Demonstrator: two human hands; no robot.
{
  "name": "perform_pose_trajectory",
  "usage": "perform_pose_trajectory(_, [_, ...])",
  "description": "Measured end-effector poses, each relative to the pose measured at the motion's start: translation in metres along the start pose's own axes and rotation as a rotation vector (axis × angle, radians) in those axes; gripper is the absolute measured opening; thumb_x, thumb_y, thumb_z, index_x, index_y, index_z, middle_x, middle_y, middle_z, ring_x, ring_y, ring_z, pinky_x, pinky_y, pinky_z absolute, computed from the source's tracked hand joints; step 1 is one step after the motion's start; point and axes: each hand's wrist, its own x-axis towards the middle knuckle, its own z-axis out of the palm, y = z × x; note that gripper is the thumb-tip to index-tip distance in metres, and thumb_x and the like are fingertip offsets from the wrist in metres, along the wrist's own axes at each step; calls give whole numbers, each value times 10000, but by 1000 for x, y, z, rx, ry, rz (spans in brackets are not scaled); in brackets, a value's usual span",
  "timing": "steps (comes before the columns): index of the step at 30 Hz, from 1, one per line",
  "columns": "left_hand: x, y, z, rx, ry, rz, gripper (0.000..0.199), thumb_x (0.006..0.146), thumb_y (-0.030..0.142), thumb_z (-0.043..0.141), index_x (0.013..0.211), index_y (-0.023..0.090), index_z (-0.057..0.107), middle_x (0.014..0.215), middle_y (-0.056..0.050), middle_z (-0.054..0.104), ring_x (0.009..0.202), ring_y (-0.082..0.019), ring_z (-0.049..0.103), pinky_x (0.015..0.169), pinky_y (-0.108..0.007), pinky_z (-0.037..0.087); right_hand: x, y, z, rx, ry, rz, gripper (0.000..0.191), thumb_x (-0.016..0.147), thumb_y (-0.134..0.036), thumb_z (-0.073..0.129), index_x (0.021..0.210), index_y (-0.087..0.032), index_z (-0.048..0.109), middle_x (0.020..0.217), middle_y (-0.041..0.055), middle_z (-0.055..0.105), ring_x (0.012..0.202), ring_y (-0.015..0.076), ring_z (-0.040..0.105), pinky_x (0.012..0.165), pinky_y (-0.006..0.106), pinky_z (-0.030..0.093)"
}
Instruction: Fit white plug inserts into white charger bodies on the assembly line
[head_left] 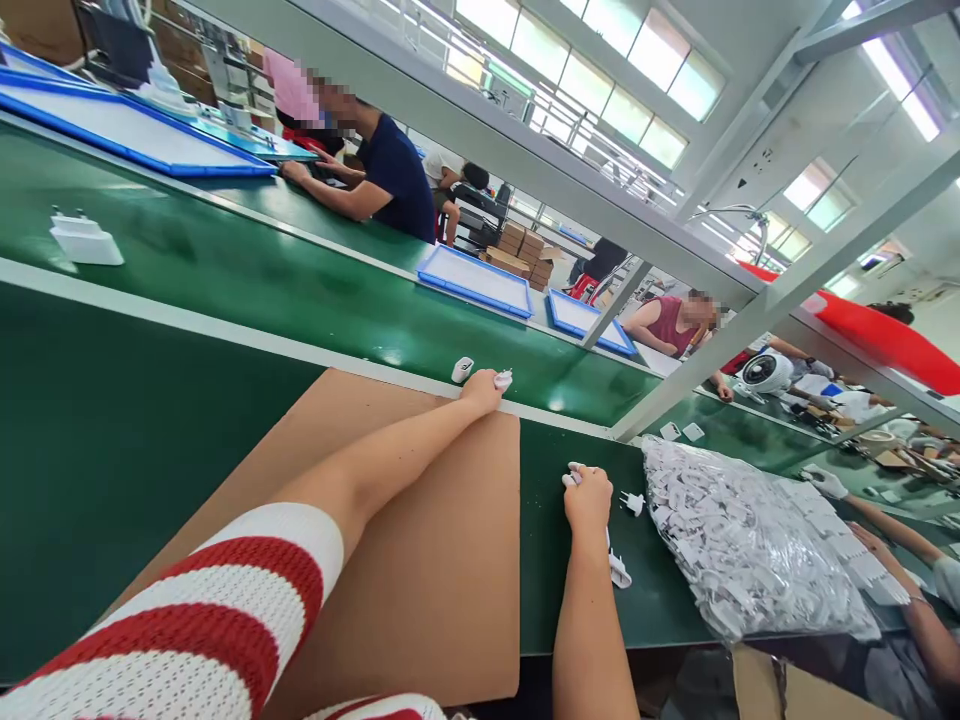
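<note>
My left hand (482, 391) reaches across the cardboard sheet to the edge of the green belt. Its fingers are closed on a white charger plug (504, 380), whose pins point away. Just left of that hand, a white charger (463, 370) stands on the belt. My right hand (589, 497) is over the green tabletop, right of the cardboard, with its fingers pinched together. White shows at its fingertips, but what lies between them is too small to make out. Beside it lie a white two-pin plug (632, 503) and, partly behind my wrist, another white plastic piece (619, 570).
A cardboard sheet (420, 540) covers the table before me. A clear bag of white plastic parts (750, 540) lies at right, near a co-worker's arms. A white charger (85, 240) sits on the belt (300, 290) at left. A slanting metal post (675, 395) rises beyond the bag.
</note>
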Motion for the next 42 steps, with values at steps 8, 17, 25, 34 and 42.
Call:
perform_pose_trajectory(8, [4,-16,-8,192,380,-8,842,759,256,641,1509,94,295,1603,-215,241,1453,-385,278,1191,-475,251,10,-4,6,474,-100,128,353,811,-473,574,1004,-194,670,1089,113,682,866,245,688,751,387,566])
perform_pose_trajectory(17, [-6,-38,-66,335,272,-97,396,865,298,532,1219,161,645,1276,-161,649,1206,-347,557,1026,-470,395,0,-26,-4,1191,-372,361,427,573,-318,889,938,-203,700,991,43,738,909,187,720,701,249,568])
perform_pose_trajectory(25, [-150,-20,-29,78,-213,456,317,890,321,570,1164,222,695,1151,-68,729,1080,-267,639,988,-413,443,-15,-39,3,949,-422,238,398,607,-431,858,914,-188,787,919,49,746,730,128,600,540,217,366])
perform_pose_trajectory(34, [-163,-41,-7,-226,-264,419,202,787,346,751,869,171,690,876,-54,655,851,-219,604,756,-334,467,-53,-63,21,567,-328,-385,167,799,-342,754,948,-268,774,984,35,720,965,214,601,855,370,488])
perform_pose_trajectory(42, [-164,-40,-9,-344,-291,354,177,750,319,785,823,177,709,895,-45,655,871,-210,604,782,-325,459,-60,-66,21,138,-196,-731,228,819,-120,621,966,-249,739,951,44,710,917,236,529,846,397,455])
